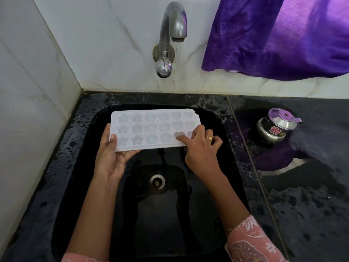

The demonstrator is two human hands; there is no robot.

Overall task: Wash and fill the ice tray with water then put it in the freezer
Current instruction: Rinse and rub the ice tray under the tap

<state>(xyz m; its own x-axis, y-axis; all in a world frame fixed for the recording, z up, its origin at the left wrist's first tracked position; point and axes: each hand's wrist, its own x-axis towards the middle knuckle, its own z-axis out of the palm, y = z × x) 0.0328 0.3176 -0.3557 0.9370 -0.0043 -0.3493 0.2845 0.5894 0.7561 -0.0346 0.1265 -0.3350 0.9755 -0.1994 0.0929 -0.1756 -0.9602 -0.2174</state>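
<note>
Pink patterned sleeves: a sleeve (251, 241) on the right forearm at the lower right edge; a sliver of the same cloth at the bottom left.
Black sink (79, 167): a deep, glossy, wet basin with a round metal drain (157, 182) in its floor, between the two forearms.
Left hand (110, 157): palm up under the near left corner of the ice tray, thumb pressed on the top rim, fingers curled beneath; it holds the tray.
Right hand (202, 148): lies on the tray's near right corner, index fingertip in a cavity of the near row, a gold ring on one finger; whether it clasps the edge I cannot tell.
Ice tray (151, 127): white plastic, three rows of star, flower and heart moulds, held level above the sink, below and in front of the tap.
Counter (302, 205): black speckled stone right of the sink, wet.
Steel pot (274, 125): small, lidded, red label, on the counter well apart from the tray.
Tap (172, 35): chrome, wall-mounted, spout curving over the sink; no water running.
Purple cloth (273, 38): hanging at upper right against the white marble wall.
</note>
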